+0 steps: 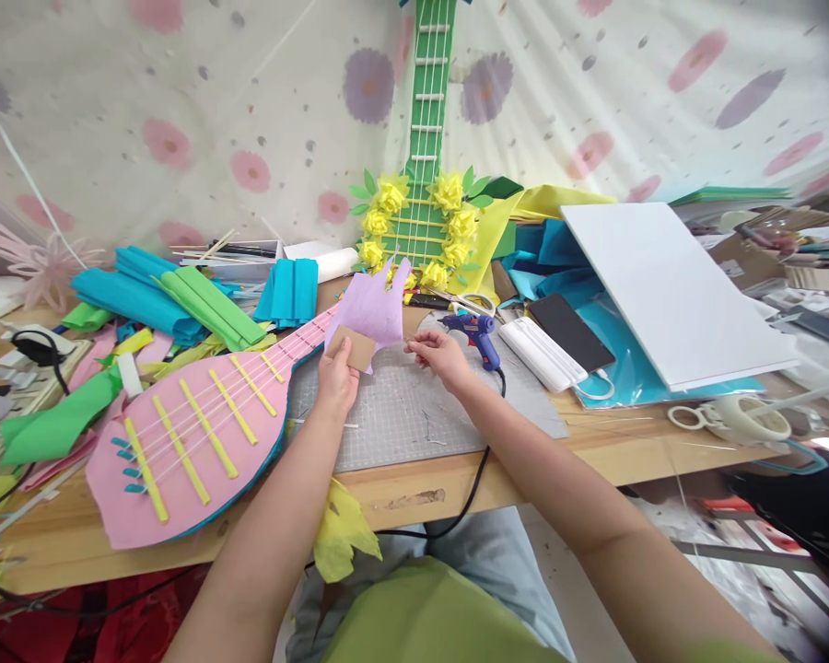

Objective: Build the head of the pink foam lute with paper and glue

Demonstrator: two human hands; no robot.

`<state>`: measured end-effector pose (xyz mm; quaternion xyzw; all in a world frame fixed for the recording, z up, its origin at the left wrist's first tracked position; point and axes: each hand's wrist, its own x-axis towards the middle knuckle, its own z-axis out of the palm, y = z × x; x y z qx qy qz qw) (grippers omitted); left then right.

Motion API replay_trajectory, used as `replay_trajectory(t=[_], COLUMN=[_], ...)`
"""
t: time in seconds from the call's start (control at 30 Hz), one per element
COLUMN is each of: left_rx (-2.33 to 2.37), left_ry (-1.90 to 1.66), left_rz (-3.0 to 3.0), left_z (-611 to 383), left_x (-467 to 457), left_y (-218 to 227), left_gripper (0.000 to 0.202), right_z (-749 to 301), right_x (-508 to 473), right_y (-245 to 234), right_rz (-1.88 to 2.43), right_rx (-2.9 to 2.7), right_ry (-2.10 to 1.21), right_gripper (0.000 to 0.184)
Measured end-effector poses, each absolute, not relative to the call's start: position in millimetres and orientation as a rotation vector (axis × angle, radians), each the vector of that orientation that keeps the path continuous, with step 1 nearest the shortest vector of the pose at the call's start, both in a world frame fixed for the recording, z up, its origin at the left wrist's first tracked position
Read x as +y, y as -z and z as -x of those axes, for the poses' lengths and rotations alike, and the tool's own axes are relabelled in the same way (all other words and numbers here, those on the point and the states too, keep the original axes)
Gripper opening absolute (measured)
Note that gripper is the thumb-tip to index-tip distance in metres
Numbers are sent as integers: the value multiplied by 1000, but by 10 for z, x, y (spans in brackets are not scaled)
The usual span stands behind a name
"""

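Note:
My left hand is closed on a small brown cardboard piece, thumb on its face. Against the cardboard, partly behind it, is a sheet of lilac crepe paper with a ragged, cut upper edge. Just right of the paper, my right hand has its fingers pinched together; whatever is between the fingertips is too small to make out. Both hands are above a grey cutting mat. A blue glue gun lies beyond my right hand. Left of my hands rests a pink paper lute with yellow frets and white strings.
A green paper instrument with yellow flowers stands at the back. Scissors, a white power strip and a white board lie right. Blue crepe rolls lie left. The glue gun's black cord hangs over the table edge.

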<state>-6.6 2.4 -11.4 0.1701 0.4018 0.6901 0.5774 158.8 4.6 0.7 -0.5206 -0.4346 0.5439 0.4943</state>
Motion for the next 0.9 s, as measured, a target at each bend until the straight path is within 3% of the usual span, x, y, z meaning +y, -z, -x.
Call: replay_trajectory(t=[0.27, 0.57, 0.73, 0.9], left_rx=[970, 1045, 1067, 1061], left_ry=[-1593, -1631, -1745, -1798], left_rz=[-415, -362, -313, -326], left_z=[41, -9, 84, 123], left_x=[17, -11, 26, 53], left_y=[119, 80, 49, 37], left_gripper=[19, 10, 13, 18], right_z=[-1656, -1422, -1450, -1406], right_x=[51, 71, 132, 58], right_y=[28, 106, 169, 228], right_rz=[1422, 1363, 1375, 1526], right_rx=[-1209, -742, -645, -1147], right_ry=[-967, -1194, -1076, -967], right_gripper=[6, 13, 11, 5])
